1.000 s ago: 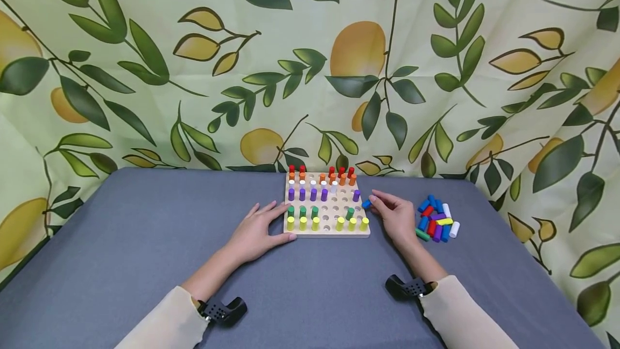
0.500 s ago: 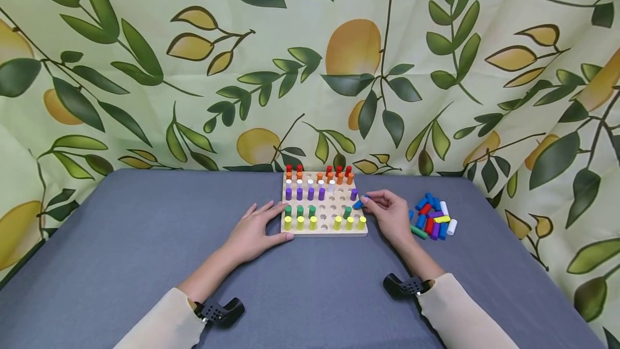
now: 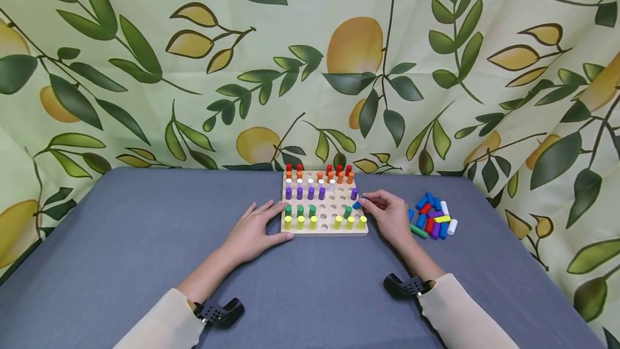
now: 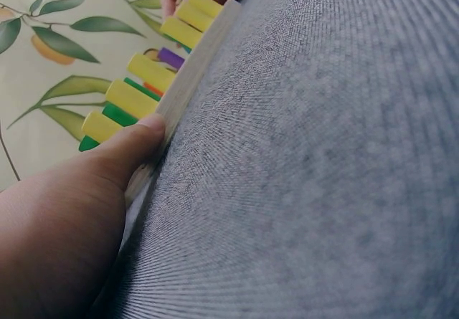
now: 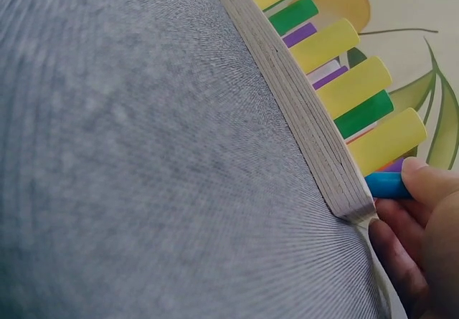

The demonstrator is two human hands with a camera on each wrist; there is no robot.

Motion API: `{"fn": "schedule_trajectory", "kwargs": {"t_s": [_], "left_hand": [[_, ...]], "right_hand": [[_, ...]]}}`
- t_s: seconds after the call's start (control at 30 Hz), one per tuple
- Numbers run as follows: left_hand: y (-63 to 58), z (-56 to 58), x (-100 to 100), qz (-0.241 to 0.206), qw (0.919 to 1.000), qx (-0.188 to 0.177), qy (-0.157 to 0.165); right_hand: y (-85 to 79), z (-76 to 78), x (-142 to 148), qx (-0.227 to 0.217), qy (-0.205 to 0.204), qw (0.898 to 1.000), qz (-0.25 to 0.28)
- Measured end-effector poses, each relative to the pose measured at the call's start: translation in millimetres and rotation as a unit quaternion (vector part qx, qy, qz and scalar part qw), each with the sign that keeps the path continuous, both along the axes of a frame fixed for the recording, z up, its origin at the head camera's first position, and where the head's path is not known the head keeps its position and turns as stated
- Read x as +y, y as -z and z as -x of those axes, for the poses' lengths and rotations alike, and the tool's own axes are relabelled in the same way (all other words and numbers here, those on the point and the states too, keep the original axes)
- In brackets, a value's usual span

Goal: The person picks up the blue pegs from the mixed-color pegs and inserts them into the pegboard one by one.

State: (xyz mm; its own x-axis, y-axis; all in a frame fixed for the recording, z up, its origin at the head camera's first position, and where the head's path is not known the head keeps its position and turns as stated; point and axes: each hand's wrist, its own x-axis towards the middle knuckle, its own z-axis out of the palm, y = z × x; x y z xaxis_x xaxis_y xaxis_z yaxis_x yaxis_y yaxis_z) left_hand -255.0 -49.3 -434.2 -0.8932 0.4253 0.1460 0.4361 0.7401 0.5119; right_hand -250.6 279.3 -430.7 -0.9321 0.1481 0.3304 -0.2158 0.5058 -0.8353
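No text, label, brand, number or sign can be read here.

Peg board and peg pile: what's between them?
The right hand, pinching a blue peg at the edge of the board, and grey cloth. The head view shows this.

Head view's nice and bright, soft even light, pretty crisp, though the pale fabric backdrop printed with leaves and fruit (image 3: 295,93) looks kinda stretched toward 2 and 10 o'clock. Wrist views are dimmer: the blue-grey woven tablecloth (image 4: 323,161) goes mushy and blotchy, dark shadow hugs the bare left hand (image 4: 68,226) around 7 o'clock. Can't tell the light's source.
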Motion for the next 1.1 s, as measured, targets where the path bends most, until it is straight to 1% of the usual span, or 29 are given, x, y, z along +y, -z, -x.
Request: {"fn": "schedule_trajectory", "kwargs": {"t_s": [0.17, 0.3, 0.37, 0.43, 0.6, 0.77, 0.83, 1.0, 1.1], "left_hand": [[-0.2, -0.1, -0.2, 0.0, 1.0, 0.001, 0.0], [0.3, -0.5, 0.0, 0.001, 1.0, 0.001, -0.003], [0.1, -0.7, 0.3, 0.0, 1.0, 0.001, -0.003], [-0.2, -0.7, 0.5, -0.001, 1.0, 0.0, -0.002], [-0.7, 0.3, -0.3, -0.002, 1.0, 0.0, -0.002], [-1.0, 0.3, 0.7, 0.004, 1.0, 0.002, 0.0], [-1.2, 0.2, 2.0, 0.003, 1.0, 0.002, 0.003], [-0.4, 0.5, 3.3, 0.0, 1.0, 0.002, 0.002], [0.0, -0.3, 2.4, 0.005, 1.0, 0.0, 0.003]], "right_hand": [[-0.3, -0.5, 1.2, 0.026, -0.008, 0.998, -0.053], [-0.7, -1.3, 0.5, 0.047, -0.024, 0.993, -0.105], [-1.3, -2.1, -0.1, 0.05, -0.032, 0.991, -0.117], [-1.7, -2.9, -0.6, 0.049, -0.033, 0.991, -0.124], [-3.0, -1.3, -0.9, 0.033, -0.034, 0.993, -0.112], [-3.2, -3.7, 2.7, 0.015, -0.036, 0.994, -0.101], [-7.3, -5.4, 4.6, 0.013, -0.024, 0.995, -0.1], [-20.0, -9.5, 15.4, 0.006, 0.018, 0.992, -0.124], [-25.1, -12.6, 29.8, -0.013, 0.022, 0.99, -0.14]]}}
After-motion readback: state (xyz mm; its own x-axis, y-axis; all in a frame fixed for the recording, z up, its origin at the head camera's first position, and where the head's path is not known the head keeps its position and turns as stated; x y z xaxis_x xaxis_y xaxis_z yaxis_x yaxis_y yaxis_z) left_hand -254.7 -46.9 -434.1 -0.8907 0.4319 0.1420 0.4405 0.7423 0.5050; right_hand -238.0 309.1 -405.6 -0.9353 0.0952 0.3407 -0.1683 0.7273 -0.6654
